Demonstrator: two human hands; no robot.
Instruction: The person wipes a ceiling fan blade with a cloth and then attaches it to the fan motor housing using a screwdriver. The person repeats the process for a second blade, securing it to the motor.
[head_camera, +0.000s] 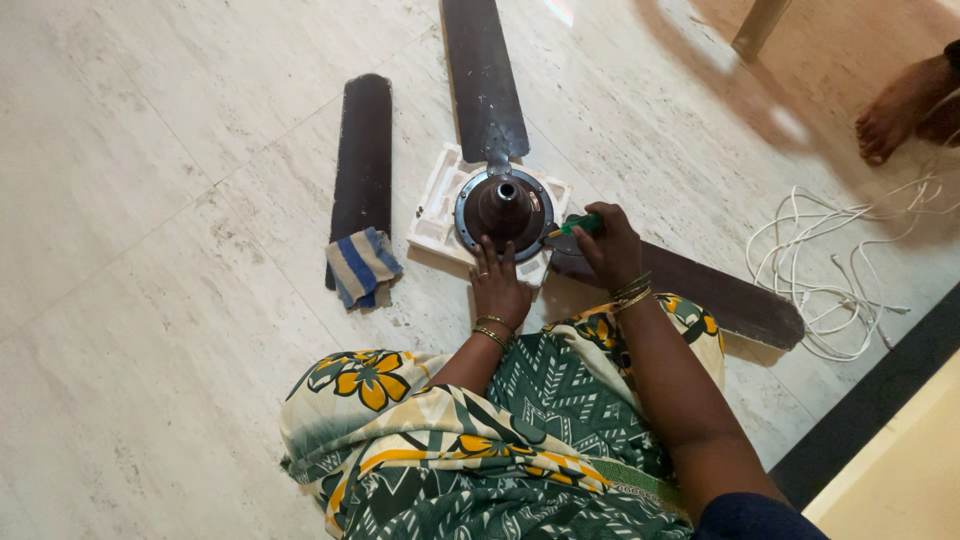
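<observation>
The right hand (608, 243) is curled tight around a green-handled screwdriver (578, 225). The tip of the tool points at the side of the round fan motor (504, 207) — right where a dark brown blade (700, 290) joins it. The left hand (497, 285) holds nothing. It rests with its fingers spread flat on the near edge of the fan motor, pressing on it. Both wrists have gold bangles on them.

The fan motor is dark and round, with a short tube sticking up in the middle. It sits on a white foam block (435, 205) on the pale tiled floor (150, 300). One long blade (482, 70) goes straight up and away from the motor. The blade by the right hand lies out to the right, under that hand.

A third blade (362, 160) lies loose on the floor to the left, not touching the motor. A blue and tan striped cloth (361, 265) is folded over its near end.

Far to the right there is a tangle of white wire (820, 270) — and another person's bare foot (900, 110) near the top corner.
</observation>
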